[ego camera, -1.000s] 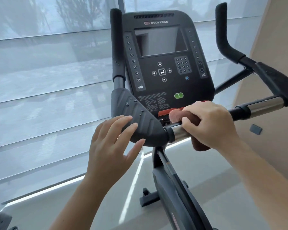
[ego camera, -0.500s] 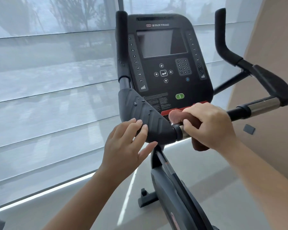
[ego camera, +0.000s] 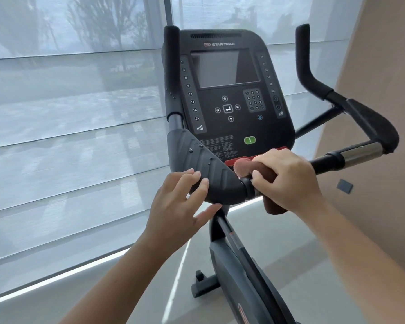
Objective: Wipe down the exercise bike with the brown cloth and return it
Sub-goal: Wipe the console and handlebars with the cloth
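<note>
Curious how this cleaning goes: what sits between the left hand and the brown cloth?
In the head view, the black ribbed handlebar pad and its round collar lie between the left hand and the brown cloth, gripped by the right hand.

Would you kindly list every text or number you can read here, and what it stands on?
"STAR TRAC": top of the console.
"3, 6, 9, 12, 15, 18, 21": left button column.
Keypad digits, right column numbers and small print: too blurred to read.
</note>
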